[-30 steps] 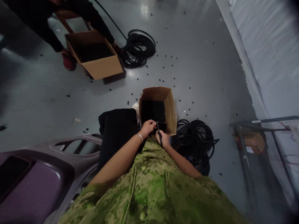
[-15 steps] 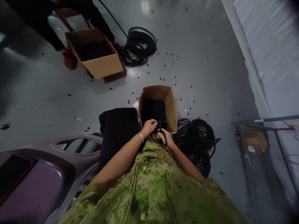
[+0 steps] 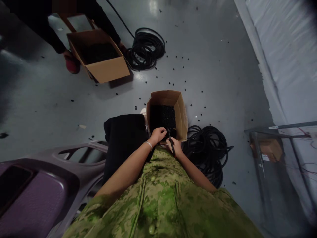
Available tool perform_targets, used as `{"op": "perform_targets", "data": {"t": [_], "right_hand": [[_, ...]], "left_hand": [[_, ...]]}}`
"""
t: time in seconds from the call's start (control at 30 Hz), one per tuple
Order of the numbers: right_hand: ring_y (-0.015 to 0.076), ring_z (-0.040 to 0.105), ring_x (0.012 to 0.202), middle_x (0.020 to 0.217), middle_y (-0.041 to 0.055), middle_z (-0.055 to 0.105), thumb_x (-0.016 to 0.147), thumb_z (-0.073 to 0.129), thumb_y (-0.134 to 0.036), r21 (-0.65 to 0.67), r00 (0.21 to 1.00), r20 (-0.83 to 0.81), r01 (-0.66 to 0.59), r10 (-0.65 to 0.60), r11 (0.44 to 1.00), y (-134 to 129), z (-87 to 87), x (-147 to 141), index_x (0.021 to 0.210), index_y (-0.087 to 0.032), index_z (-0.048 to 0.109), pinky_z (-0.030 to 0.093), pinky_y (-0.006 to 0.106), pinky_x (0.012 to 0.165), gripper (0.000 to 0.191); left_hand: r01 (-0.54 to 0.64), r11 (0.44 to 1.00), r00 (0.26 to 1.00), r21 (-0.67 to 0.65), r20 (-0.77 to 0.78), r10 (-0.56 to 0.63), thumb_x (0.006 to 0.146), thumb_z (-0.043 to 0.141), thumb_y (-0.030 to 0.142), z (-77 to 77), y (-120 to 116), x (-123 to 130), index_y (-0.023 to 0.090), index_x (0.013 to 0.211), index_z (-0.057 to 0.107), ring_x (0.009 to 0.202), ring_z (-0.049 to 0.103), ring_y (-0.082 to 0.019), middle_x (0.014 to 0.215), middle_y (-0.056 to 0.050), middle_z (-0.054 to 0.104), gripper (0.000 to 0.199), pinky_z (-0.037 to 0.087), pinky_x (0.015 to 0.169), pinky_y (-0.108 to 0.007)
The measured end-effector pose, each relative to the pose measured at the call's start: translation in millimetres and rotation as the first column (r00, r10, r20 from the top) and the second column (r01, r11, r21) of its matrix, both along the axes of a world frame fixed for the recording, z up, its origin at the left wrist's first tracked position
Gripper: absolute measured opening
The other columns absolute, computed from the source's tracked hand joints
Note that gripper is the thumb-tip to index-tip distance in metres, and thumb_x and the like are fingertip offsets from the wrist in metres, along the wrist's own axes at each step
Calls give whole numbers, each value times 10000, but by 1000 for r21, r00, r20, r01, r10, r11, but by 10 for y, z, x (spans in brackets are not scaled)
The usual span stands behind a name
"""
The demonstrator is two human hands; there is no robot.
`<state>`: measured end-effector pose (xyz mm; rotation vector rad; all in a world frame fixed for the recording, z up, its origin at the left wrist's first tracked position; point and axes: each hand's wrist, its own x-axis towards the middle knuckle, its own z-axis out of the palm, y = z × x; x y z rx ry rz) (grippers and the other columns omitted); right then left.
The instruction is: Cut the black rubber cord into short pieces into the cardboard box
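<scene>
My right hand (image 3: 176, 146) is closed around black-handled scissors (image 3: 171, 140), whose blades point forward over the near edge of a cardboard box (image 3: 182, 117). Small black pieces (image 3: 168, 115) lie inside that box. Just left of the scissors, my left hand (image 3: 158, 135) is pinched, with a bracelet at its wrist; what its fingertips hold is too small to name. The two hands are close together but apart. Beside the box on the right lies tangled black tubing (image 3: 210, 145).
Another person's legs straddle a larger cardboard box (image 3: 109, 71) at upper left, beside a black coil (image 3: 148, 48). Small black bits dot the floor. A purple chair (image 3: 42, 198) with a phone on it stands at lower left; a metal frame (image 3: 279, 127) is on the right.
The scissors in my right hand have turned slightly and their handles look closer together. My left hand has stayed almost in place. The whole view has shifted very slightly.
</scene>
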<state>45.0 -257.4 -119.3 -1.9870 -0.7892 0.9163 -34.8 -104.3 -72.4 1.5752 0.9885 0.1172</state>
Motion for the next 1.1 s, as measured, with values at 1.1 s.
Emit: {"op": "perform_targets", "data": {"t": [1.1], "right_hand": [[191,640,690,744,19,702,780,643,-445,-101,998,55,32,-27,994,25,-114,10,910,-194,723,466,271,656,294]], "left_hand": [[-231,900,969,-371,-8,245,918,531,104,216,-50,75,102,1038,673,338,409,-39,514,73,505,186,320,387,-155]]}}
